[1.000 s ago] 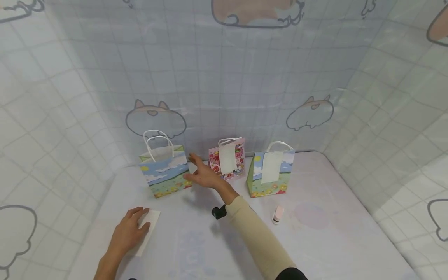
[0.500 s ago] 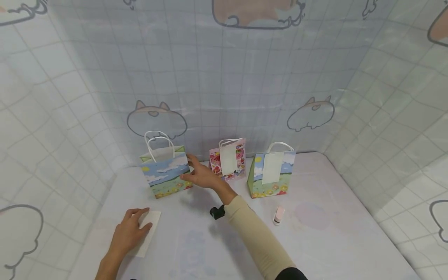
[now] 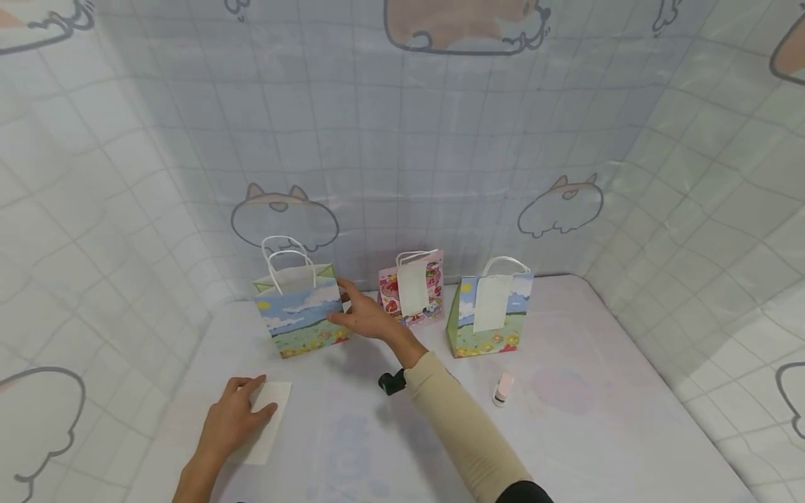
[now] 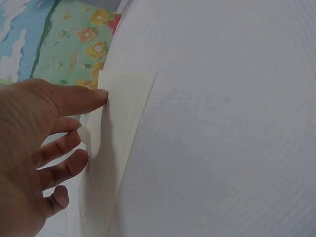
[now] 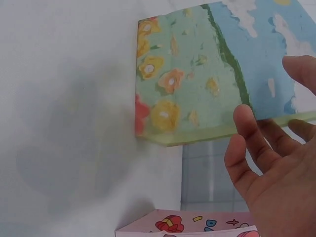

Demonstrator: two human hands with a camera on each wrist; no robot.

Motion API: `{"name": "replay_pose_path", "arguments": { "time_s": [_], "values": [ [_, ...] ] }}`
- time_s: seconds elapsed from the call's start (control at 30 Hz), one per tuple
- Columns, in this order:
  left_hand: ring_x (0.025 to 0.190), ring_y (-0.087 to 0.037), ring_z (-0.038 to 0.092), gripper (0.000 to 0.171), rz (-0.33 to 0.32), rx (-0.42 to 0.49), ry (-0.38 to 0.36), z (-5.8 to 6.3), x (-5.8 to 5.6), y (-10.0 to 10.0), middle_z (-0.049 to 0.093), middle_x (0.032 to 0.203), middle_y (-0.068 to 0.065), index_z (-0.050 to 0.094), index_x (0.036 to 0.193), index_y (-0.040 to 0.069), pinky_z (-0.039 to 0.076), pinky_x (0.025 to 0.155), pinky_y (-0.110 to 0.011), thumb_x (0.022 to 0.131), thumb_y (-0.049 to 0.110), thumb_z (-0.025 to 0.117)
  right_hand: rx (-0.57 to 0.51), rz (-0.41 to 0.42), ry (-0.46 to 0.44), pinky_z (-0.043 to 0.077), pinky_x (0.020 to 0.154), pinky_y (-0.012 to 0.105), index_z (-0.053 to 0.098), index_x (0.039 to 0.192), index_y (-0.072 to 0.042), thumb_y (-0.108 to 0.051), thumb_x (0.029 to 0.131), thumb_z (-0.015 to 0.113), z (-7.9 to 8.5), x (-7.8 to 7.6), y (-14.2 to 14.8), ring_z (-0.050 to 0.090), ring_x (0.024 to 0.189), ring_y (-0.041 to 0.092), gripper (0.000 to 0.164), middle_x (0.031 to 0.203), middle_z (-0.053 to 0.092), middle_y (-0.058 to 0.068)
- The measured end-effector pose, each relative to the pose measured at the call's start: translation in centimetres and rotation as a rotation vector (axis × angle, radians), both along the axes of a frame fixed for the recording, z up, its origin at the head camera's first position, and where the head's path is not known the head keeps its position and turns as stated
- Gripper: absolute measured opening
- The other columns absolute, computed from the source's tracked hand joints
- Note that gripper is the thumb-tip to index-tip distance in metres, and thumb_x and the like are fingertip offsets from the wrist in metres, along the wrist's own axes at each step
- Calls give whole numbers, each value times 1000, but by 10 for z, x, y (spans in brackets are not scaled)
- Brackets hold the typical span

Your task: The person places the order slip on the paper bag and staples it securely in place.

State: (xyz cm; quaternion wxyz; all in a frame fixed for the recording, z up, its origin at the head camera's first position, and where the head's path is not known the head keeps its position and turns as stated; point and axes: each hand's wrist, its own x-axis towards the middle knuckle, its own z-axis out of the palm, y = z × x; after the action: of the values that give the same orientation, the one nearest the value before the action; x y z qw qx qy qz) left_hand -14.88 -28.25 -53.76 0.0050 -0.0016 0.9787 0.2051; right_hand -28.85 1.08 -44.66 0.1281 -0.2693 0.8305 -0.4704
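Observation:
A blue-and-green gift bag with flowers and white handles stands at the back left. At its right side is my right hand, thumb toward the front face and fingers toward the side. In the right wrist view, the fingers spread loosely by the gift bag. Nearer the front left, my left hand rests on a cream paper strip lying on the table. The left wrist view shows my thumb tip on the paper strip, with the other fingers loosely bent along its edge.
A pink patterned gift bag and a second flowered gift bag stand right of my right hand, each with a cream strip hanging on its front. A small pink-and-white object lies before them. Cloth walls surround the table.
My right hand has moved slightly left against the gift bag's side and its fingers have closed in toward it. My left hand stays on the paper strip.

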Motion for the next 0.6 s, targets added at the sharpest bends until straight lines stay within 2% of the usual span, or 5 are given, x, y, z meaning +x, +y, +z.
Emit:
{"name": "replay_pose_path", "arguments": {
  "time_s": [0.2,0.37,0.53,0.6],
  "values": [
    [90,-34,64,68,12,-31,-4,2,3,-2,55,122,-27,63,131,1,48,65,-45,81,45,79,-10,-8,32,54,82,30,15,162,-23,-41,100,60,-3,-1,1,64,107,16,78,131,59,8],
    [87,-32,64,64,26,-21,22,2,6,-3,56,120,-26,66,126,4,47,62,-42,79,46,81,-50,8,37,53,79,28,30,156,-17,-38,101,60,-4,-1,2,62,104,13,66,124,61,6],
    [83,-32,64,60,28,-7,91,1,9,-5,58,119,-26,69,121,9,46,59,-41,78,47,82,-85,3,44,53,75,25,45,144,-18,-34,100,63,-8,1,5,62,97,11,50,114,64,2],
    [84,-32,64,60,29,-9,93,2,10,-5,60,118,-26,69,120,9,45,60,-42,78,49,82,-87,4,49,53,74,25,48,140,-18,-34,99,64,-9,3,7,62,95,11,46,112,65,0]
  ]
}}
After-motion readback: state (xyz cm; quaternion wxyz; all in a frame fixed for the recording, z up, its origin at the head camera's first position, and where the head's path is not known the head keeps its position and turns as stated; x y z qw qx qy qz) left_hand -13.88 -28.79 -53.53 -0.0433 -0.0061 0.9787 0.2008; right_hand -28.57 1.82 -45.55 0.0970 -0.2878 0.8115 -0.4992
